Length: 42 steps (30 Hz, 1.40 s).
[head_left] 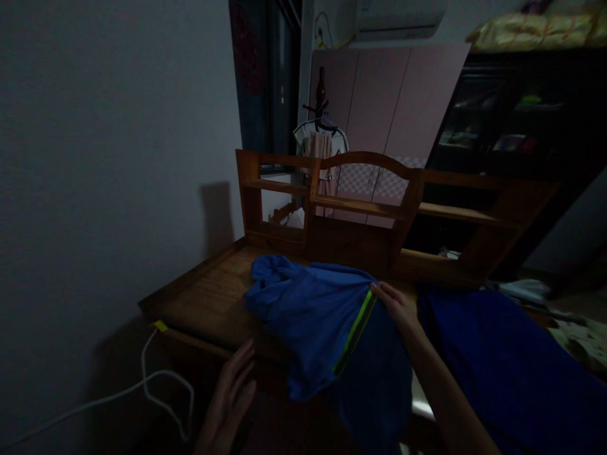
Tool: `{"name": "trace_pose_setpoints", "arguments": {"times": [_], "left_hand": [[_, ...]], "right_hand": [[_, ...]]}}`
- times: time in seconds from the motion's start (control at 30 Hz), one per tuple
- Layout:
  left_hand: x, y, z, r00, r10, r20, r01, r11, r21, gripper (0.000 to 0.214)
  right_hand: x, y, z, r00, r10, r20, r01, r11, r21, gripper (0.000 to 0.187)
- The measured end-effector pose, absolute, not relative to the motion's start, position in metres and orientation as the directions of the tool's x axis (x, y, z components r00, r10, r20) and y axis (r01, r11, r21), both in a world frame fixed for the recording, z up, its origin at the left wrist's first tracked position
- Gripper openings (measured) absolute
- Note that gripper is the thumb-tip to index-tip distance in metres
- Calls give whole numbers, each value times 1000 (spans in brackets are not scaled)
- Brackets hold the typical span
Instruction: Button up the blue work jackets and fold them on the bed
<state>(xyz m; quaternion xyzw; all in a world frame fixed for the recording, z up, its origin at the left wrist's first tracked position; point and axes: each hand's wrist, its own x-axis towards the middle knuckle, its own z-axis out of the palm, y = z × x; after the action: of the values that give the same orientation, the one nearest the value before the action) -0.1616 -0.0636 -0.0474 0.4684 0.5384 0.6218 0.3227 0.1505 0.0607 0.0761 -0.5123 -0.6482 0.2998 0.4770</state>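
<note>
A blue garment [303, 309] with a yellow-green and black stripe [355, 332] lies bunched on the wooden bed frame [208, 291], part of it hanging over the front edge. My right hand [396, 306] pinches its upper right edge, near the top of the stripe. What kind of garment it is, I cannot tell. Lower left, in front of the bed's edge, my left hand [230, 398] is apart from the cloth, fingers spread and nothing in them. To the right of my right forearm lies a darker blue cloth [497, 360], spread flat.
A wooden headboard with shelves [360, 205] stands behind the garment. A white cable [161, 376] hangs at the left by a yellow tag [160, 325]. Farther back are a coat rack [321, 95] with clothes, a pink wardrobe [374, 95] and a dark cabinet [512, 120]. A wall [118, 158] borders the left.
</note>
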Motion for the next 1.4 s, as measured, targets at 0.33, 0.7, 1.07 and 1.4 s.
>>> {"name": "trace_pose_setpoints", "arguments": {"times": [0.33, 0.7, 1.07, 1.4], "left_hand": [[-105, -58, -17, -16, 977, 213, 266, -201, 943, 42], [-47, 0, -61, -18, 930, 368, 609, -282, 741, 38], [-111, 46, 89, -92, 809, 580, 547, -446, 709, 32], [-116, 98, 179, -107, 675, 730, 463, -616, 638, 27]], "right_hand": [[178, 34, 55, -56, 880, 472, 699, 372, -610, 35], [198, -52, -18, -350, 896, 274, 848, 427, -314, 83], [216, -38, 62, 21, 900, 436, 743, 278, -609, 29], [237, 21, 182, 138, 741, 657, 688, 406, -602, 33]]}}
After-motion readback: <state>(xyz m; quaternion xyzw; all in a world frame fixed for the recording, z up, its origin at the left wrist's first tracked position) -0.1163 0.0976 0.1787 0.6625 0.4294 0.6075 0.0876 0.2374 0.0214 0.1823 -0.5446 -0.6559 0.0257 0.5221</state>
